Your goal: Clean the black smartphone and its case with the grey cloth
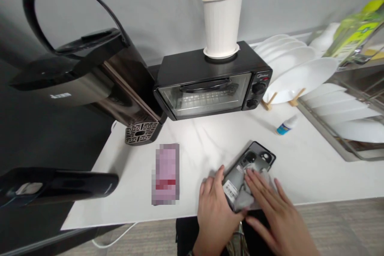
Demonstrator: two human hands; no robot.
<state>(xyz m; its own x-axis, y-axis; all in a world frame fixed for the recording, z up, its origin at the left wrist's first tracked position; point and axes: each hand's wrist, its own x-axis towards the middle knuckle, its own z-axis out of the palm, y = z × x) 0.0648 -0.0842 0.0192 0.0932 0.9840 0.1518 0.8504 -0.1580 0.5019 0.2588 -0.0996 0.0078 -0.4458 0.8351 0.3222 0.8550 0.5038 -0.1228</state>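
The left hand (214,208) steadies a dark phone (249,174) that lies back-up at the near edge of the white counter (300,168), thumb and fingers curled round its lower left corner. The right hand (270,204) lies flat and open on a small grey cloth (244,200), fingers spread, pressing it onto the phone's back. Judging by this, the step in hand is wiping the phone's back — it would go best with the left hand pinning the phone so it cannot slide off the edge, and with light, even strokes toward the camera end, which sticks out bare beyond the right fingertips.

So the phone sits between and under both hands, its top pointing away and to the right. Just left of the left hand lies a second flat device (166,174), blurred out. Beyond the right hand stands a small dropper bottle (286,125); farther off, a toaster oven (210,84) bears a white utensil holder (222,24).
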